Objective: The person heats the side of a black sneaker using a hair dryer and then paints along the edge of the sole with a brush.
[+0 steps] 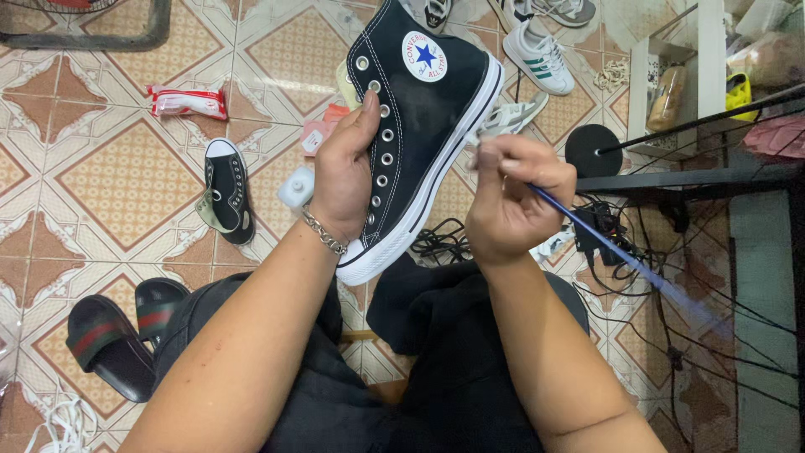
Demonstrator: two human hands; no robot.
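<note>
I saw the left hand (344, 172) gripping a black high-top sneaker (419, 126) by its eyelet edge, held above the lap, its long axis slanting toe-down. The right hand (511, 201), just right of the white sole, pinched a blue-handled brush (625, 256).

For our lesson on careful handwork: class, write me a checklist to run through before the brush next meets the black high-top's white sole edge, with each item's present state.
1. Left hand grips the black high-top sneaker firmly at the eyelet side: ok.
2. Right hand holds the blue-handled brush: ok.
3. White sole edge faces the brush hand: ok.
4. Bristles loaded and clean: cannot tell, tip is hidden by fingers.
5. Small white bottle within reach on the floor: ok.
6. Cables clear of the lap: not ok, they lie close by the knees.
</note>
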